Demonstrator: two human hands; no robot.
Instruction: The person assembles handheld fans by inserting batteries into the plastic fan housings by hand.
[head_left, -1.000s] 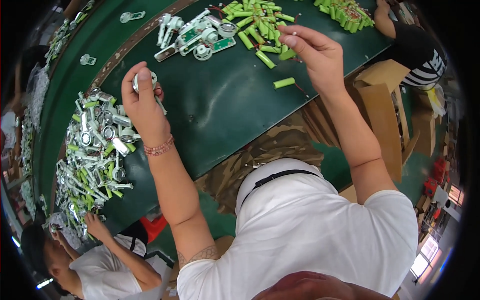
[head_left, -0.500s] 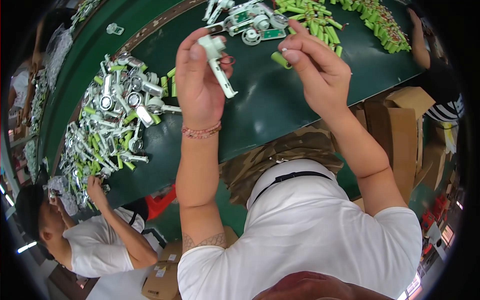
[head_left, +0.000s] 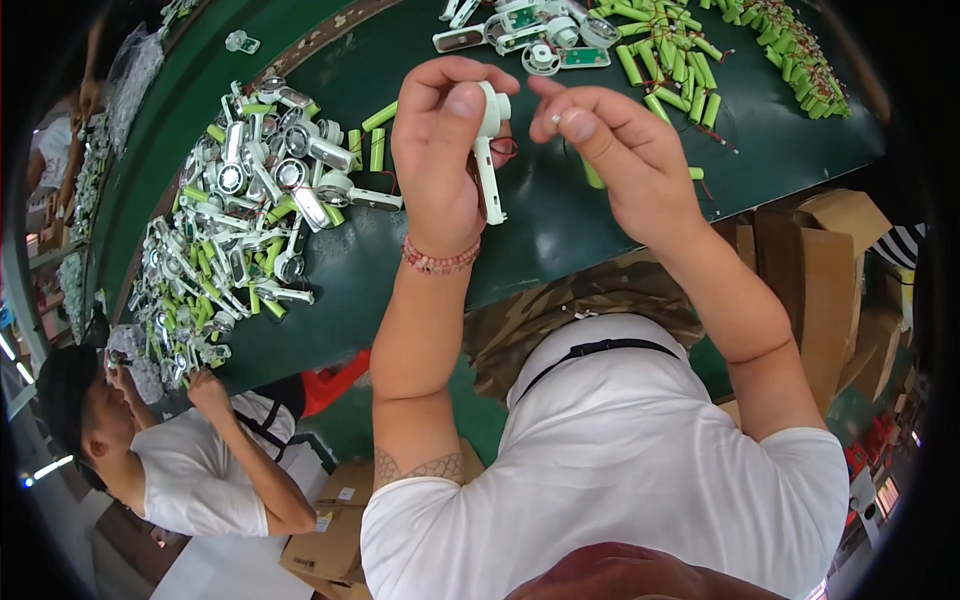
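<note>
My left hand [head_left: 432, 175] is closed around a white handheld fan housing [head_left: 489, 150], its round head up and its narrow handle pointing down. A loop of red wire [head_left: 509, 148] sticks out beside the housing. Just to the right, thumb and forefinger of my right hand [head_left: 640, 165] pinch a small white connector [head_left: 557, 119]. A green battery cell [head_left: 592, 172] shows below those fingers, partly hidden by the hand; whether it hangs from the connector cannot be made out. The two hands are close together but apart, above the dark green table [head_left: 560, 235].
Heaped fan parts and green cells [head_left: 230, 220] lie at the left. More fan housings with circuit boards [head_left: 545, 35] and wired green batteries [head_left: 670, 60] lie at the far side. A co-worker [head_left: 190, 460] sits at left; cardboard boxes [head_left: 800, 270] stand at right.
My right hand has come nearer the fan housing, the connector still pinched. The housing has turned more upright. The green cell now sits lower, partly behind the right hand.
</note>
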